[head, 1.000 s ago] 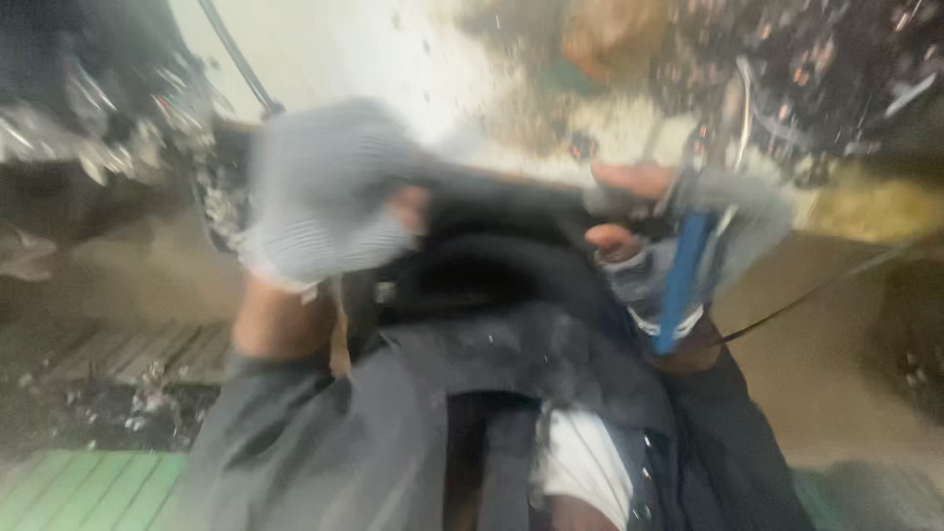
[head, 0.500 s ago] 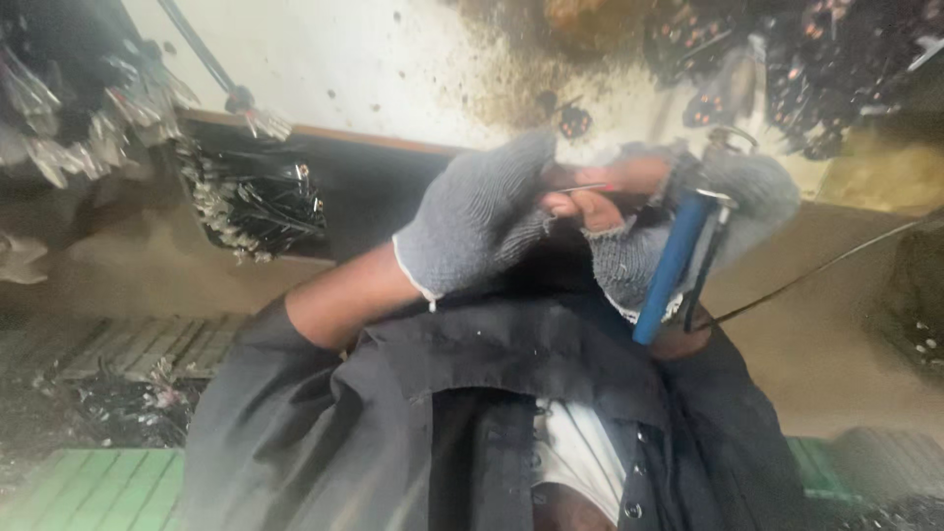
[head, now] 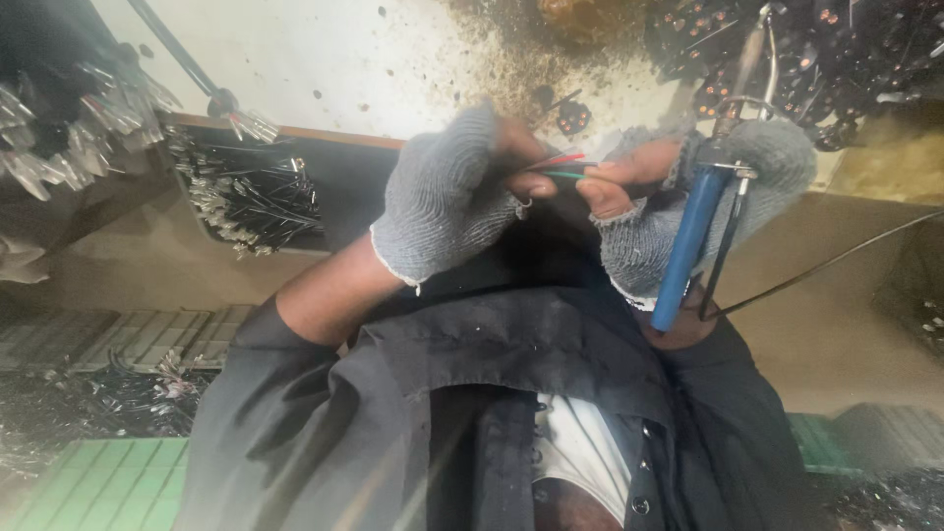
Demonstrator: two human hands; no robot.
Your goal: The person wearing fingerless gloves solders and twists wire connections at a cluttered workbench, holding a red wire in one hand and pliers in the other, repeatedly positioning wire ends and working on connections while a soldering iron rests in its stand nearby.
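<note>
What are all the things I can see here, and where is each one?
thin red and green wires: at least two, pinched between both hands, centre top
blue-handled metal tool: one, held in the right hand, handle pointing down
black tray of short wire pieces: one, left
clear-tipped wire bundles: several, top left
pile of dark small parts: one, top right
thin black cable: one, right
green grid mat: one, bottom left
dark buttoned shirt: one, bottom centre
left hand: grey knitted fingerless glove, pinching the wires
right hand: grey knitted fingerless glove, gripping the tool and the wires
</note>
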